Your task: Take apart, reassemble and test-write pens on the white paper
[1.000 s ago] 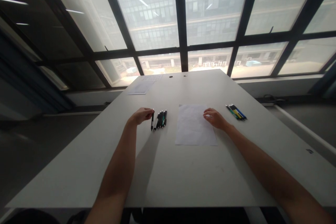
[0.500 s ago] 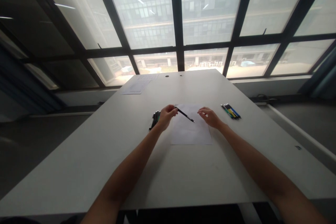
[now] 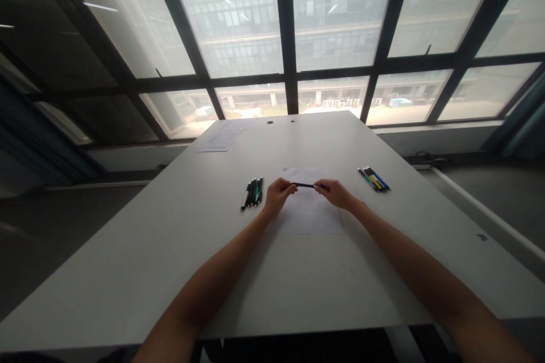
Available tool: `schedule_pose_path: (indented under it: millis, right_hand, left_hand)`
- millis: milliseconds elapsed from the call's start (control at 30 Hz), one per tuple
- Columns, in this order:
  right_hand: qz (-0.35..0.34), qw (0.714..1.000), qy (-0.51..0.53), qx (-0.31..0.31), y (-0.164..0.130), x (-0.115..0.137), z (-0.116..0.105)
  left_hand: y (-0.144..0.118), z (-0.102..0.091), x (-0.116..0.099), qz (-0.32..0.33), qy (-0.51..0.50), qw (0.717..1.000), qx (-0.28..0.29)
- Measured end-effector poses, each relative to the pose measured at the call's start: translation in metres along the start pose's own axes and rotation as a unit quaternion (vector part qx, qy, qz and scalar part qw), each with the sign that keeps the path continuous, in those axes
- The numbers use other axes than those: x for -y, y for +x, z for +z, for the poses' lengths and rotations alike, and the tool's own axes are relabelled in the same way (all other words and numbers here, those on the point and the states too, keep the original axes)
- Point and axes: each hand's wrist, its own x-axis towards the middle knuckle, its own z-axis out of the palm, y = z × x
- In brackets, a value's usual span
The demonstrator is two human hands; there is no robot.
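I pinch one black pen [image 3: 305,185] level at mid-frame, my left hand [image 3: 279,197] and right hand [image 3: 336,194] at its ends, above one paper sheet [image 3: 310,215]. One pen cluster [image 3: 252,192] lies left, another cluster [image 3: 373,179] right.

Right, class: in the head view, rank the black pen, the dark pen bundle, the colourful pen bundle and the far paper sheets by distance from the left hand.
1. Black pen, in its grip.
2. Dark pen bundle, just left.
3. Colourful pen bundle, right, past the right hand.
4. Far paper sheets, table's far-left edge.
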Motion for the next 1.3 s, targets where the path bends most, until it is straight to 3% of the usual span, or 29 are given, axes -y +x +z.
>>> schedule_pose_path:
  millis: [167,400,700,1100,1300]
  right_hand:
    - [-0.005,0.999,-0.021,-0.032,-0.001,0.004,0.003]
    - [0.004,0.999,-0.045,-0.004,-0.005,0.002,0.002]
    - [0.011,0.998,-0.053,0.021,-0.007,0.005,0.002]
    - [0.016,1.000,-0.019,0.011,-0.007,0.001,0.002]
    - [0.030,0.999,0.027,-0.024,-0.006,-0.003,0.005]
  left_hand:
    - [0.005,-0.010,0.005,0.039,0.095,0.995,-0.020]
    - [0.001,-0.011,0.003,0.082,0.217,0.973,0.011]
    - [-0.001,-0.009,-0.001,0.070,0.250,0.966,0.007]
    - [-0.003,-0.008,-0.003,0.093,0.315,0.942,0.062]
    - [-0.003,-0.007,-0.003,0.087,0.321,0.942,0.039]
